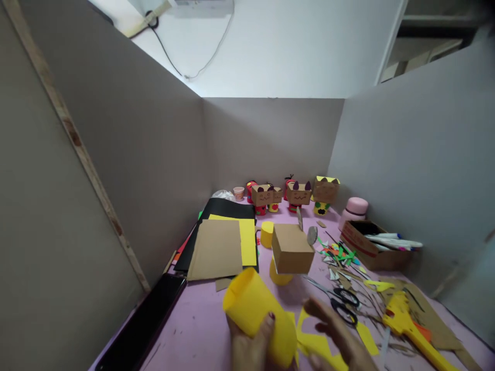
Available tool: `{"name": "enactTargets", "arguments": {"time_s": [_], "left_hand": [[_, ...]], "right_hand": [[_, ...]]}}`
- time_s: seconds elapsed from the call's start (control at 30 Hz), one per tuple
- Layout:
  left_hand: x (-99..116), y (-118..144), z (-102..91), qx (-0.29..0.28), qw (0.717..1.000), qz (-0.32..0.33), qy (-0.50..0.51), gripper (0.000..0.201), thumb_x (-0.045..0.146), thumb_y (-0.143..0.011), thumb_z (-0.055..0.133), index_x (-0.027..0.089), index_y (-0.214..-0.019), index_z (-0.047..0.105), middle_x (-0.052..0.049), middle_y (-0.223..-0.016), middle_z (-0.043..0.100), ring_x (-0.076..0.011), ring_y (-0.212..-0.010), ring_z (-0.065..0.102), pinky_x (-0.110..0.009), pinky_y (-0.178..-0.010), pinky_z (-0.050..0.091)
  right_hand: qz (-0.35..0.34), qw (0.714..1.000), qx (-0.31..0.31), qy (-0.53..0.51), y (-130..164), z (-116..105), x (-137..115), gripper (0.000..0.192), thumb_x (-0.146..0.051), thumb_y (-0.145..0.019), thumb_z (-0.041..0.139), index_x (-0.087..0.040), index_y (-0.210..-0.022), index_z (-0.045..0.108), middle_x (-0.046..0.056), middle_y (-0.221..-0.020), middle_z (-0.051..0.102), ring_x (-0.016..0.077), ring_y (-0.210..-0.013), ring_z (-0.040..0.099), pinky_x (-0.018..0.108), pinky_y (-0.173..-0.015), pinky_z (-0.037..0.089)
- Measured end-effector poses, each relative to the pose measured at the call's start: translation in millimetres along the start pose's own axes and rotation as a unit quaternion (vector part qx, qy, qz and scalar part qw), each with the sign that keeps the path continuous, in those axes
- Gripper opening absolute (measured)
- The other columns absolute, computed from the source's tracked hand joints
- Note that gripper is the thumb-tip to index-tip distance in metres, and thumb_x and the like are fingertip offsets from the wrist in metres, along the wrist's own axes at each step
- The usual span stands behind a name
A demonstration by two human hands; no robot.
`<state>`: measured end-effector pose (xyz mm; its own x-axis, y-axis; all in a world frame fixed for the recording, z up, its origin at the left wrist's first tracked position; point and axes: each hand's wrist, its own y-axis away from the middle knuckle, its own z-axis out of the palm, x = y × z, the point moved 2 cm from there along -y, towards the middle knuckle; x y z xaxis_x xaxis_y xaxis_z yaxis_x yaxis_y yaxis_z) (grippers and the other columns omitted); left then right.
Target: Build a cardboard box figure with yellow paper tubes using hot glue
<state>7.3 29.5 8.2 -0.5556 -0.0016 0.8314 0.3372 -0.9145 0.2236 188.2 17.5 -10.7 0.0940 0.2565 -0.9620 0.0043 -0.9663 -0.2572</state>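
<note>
Yellow paper tube (255, 314), rolled, open-ended, gripped by left hand (251, 350).

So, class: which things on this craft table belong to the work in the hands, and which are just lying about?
In hand:
- left hand grips the yellow paper tube
- right hand, fingers spread, on the yellow paper cut-out

Lying about:
- scissors
- yellow glue gun
- cardboard box figure
- box of markers
- finished figures at the back
</note>
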Motion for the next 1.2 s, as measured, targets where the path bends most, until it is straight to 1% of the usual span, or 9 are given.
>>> {"name": "enactTargets", "arguments": {"time_s": [0.07,0.13,0.2,0.3,0.4,0.57,0.7,0.93,1.2], "left_hand": [[23,-17,11.1,0.022,0.996,0.012,0.089,0.067,0.026,-0.068,0.077,0.026,-0.126,0.045,-0.007,-0.097,0.069,-0.0216,-0.081,0.069,-0.029,-0.063,0.058],[45,-37,25.7,0.040,0.984,0.065,0.161,0.043,0.020,-0.078,0.067,0.026,-0.118,0.053,-0.007,-0.110,0.066,-0.0169,-0.088,0.067,-0.024,-0.068,0.057],[60,-57,41.3,0.045,0.974,0.118,0.188,0.043,0.017,-0.080,0.065,0.033,-0.118,0.051,-0.002,-0.119,0.063,-0.0137,-0.095,0.065,-0.023,-0.075,0.056],[58,-80,59.9,0.069,0.962,0.159,0.214,0.044,0.022,-0.080,0.066,0.034,-0.118,0.048,-0.002,-0.124,0.061,-0.0150,-0.098,0.064,-0.027,-0.076,0.056],[38,-90,70.8,0.101,0.955,0.157,0.230,0.043,0.029,-0.080,0.067,0.031,-0.117,0.044,-0.005,-0.125,0.060,-0.0163,-0.098,0.064,-0.031,-0.080,0.055],[13,-94,79.2,0.107,0.952,0.162,0.238,0.049,0.035,-0.078,0.070,0.030,-0.119,0.042,-0.007,-0.129,0.057,-0.0189,-0.102,0.063,-0.037,-0.087,0.053],[9,-97,82.7,0.107,0.949,0.172,0.240,0.054,0.036,-0.078,0.071,0.031,-0.121,0.040,-0.007,-0.130,0.056,-0.0185,-0.106,0.062,-0.036,-0.089,0.052],[2,-95,86.6,0.096,0.955,0.156,0.235,0.049,0.035,-0.079,0.069,0.030,-0.119,0.042,-0.008,-0.132,0.056,-0.0155,-0.094,0.067,-0.030,-0.081,0.055],[-10,-96,82.3,0.083,0.964,0.143,0.210,0.057,0.029,-0.077,0.071,0.032,-0.124,0.040,-0.009,-0.137,0.053,-0.0193,-0.105,0.064,-0.032,-0.082,0.056]], "right_hand": [[0.008,0.996,0.080,-0.032,-18,-18,-11,0.061,-0.037,-0.069,0.077,-0.031,-0.126,0.058,0.009,-0.129,0.064,0.0308,-0.118,0.058,0.039,-0.091,0.050],[0.026,0.981,0.173,-0.079,-41,-30,-21,0.063,-0.039,-0.066,0.080,-0.031,-0.124,0.057,0.007,-0.131,0.061,0.0288,-0.120,0.054,0.039,-0.095,0.045],[0.043,0.958,0.239,-0.150,-66,-32,-26,0.063,-0.045,-0.065,0.080,-0.030,-0.122,0.058,0.006,-0.132,0.060,0.0274,-0.124,0.050,0.040,-0.104,0.034],[0.058,0.938,0.274,-0.204,-101,-23,-25,0.058,-0.062,-0.073,0.064,-0.028,-0.120,0.057,0.006,-0.139,0.053,0.0263,-0.129,0.046,0.044,-0.106,0.031],[0.078,0.926,0.280,-0.241,-126,-10,-15,0.056,-0.068,-0.079,0.049,-0.027,-0.116,0.058,0.006,-0.136,0.056,0.0240,-0.130,0.045,0.044,-0.107,0.032],[0.074,0.925,0.244,-0.281,-144,5,-2,0.059,-0.071,-0.081,0.043,-0.024,-0.109,0.064,0.004,-0.107,0.074,0.0248,-0.110,0.063,0.043,-0.092,0.049],[0.065,0.926,0.231,-0.292,-145,9,2,0.060,-0.071,-0.080,0.046,-0.023,-0.113,0.064,0.003,-0.097,0.078,0.0251,-0.101,0.069,0.041,-0.089,0.051],[0.093,0.925,0.208,-0.305,-146,8,5,0.066,-0.074,-0.076,0.048,-0.023,-0.115,0.064,0.003,-0.091,0.080,0.0276,-0.095,0.071,0.043,-0.084,0.054],[0.131,0.915,0.200,-0.325,-147,12,0,0.056,-0.068,-0.080,0.048,-0.024,-0.108,0.068,-0.001,-0.078,0.080,0.0256,-0.084,0.074,0.039,-0.080,0.056]]}}
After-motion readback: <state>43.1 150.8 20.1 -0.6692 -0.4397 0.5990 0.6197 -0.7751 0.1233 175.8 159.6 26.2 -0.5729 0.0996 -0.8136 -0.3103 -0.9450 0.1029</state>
